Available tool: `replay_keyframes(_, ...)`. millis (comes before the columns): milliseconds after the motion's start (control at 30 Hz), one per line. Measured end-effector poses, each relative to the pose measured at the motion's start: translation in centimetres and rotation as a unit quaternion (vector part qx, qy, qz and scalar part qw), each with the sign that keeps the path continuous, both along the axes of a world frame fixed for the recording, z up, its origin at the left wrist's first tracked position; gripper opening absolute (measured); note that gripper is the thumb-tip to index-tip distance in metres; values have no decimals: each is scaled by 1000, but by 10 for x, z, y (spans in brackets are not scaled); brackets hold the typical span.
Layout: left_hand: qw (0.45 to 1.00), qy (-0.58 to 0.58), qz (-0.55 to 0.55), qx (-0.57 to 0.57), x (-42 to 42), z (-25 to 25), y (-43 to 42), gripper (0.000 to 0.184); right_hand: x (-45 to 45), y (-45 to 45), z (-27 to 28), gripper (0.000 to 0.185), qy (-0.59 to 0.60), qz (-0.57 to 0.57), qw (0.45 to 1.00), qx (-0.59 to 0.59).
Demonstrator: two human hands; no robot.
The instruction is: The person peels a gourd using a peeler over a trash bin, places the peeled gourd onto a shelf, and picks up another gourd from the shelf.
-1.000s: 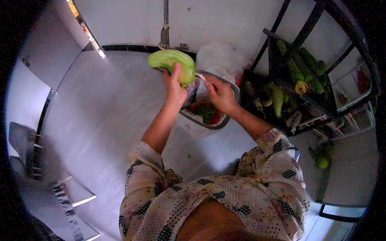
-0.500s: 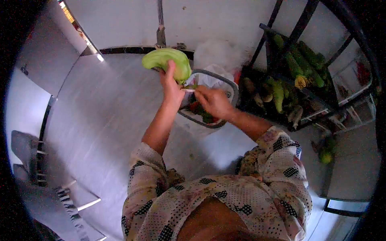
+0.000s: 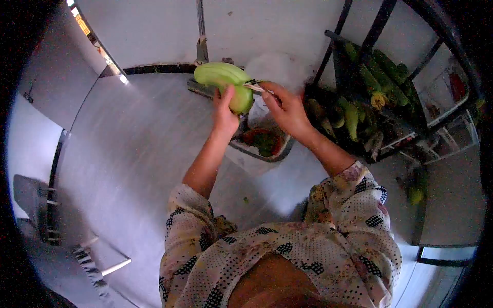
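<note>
Head view: the pale green gourd (image 3: 215,73) is in the left hand (image 3: 225,118), held up off the floor (image 3: 123,133) beyond the forearms; it is a curved, thick fruit, and its long axis runs aslant, one end out to the far left, the fuller end down and to the right, toward the right hand (image 3: 290,112); the left hand grips it from the near side, thumb laid across the skin and the other fingers mostly hidden behind, so their spread cannot be told; the right hand pinches a peeler (image 3: 256,88) between thumb and forefinger, the tool lying roughly level and pointing left, its dark head at the gourd's upper right side; whether the blade bears on the skin or sits just off it cannot be told; the right hand is thus the nearer to the fuller end, while the far left end lies well apart from it.

The waste bin (image 3: 269,159) stands on the floor below, with a white liner (image 3: 259,112) and red and green scraps (image 3: 263,140) near its near edge; the fuller end appears over the bin's left side, the rest reaching out past it; the black rack (image 3: 379,28) stands to the right, bearing long green vegetables (image 3: 367,76).
</note>
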State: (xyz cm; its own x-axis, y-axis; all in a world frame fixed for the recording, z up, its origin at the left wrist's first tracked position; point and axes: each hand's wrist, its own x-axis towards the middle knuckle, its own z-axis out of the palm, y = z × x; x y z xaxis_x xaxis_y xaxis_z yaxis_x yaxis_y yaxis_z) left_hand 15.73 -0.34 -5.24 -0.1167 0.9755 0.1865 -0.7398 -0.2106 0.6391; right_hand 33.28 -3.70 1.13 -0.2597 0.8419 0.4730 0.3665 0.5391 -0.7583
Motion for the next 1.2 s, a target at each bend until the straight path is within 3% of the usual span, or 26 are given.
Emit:
replay_keyframes(67,999,47,2,6,1,-6,10,56,0,3,3,27,5,1,998,55)
replay_keyframes(167,997,41,57,-14,2,0,12,56,0,-2,7,28,-104,-24,994,38)
replay_keyframes(267,998,-2,49,-26,-10,-6,22,54,4,2,-20,30,-190,39,981,19)
replay_keyframes(367,999,0,35,-28,-13,12,14,51,2,8,-28,34,-254,23,966,-40)
replay_keyframes(467,998,-38,6,-55,-17,13,9,53,0,7,-10,37,-64,9,997,-43)
replay_keyframes(567,992,-83,-59,-75,-11,27,-6,48,-7,6,-10,38,8,3,1000,-18)
replay_keyframes(667,990,-64,-124,-26,-5,13,-3,48,-6,11,-7,35,-13,-26,999,-34)
replay_keyframes(867,997,-32,-14,-75,-1,-20,12,47,-9,3,-16,33,-87,-24,996,-27)
replay_keyframes(1067,997,-26,12,-66,1,-20,3,48,-14,-10,-10,32,-30,-22,999,-1)
replay_keyframes(1167,993,-79,30,-78,5,-16,7,49,-2,-11,-16,31,-173,18,980,-101)
replay_keyframes(1200,993,-93,21,-69,5,-10,10,49,-3,-11,-26,31,-156,44,984,-81)
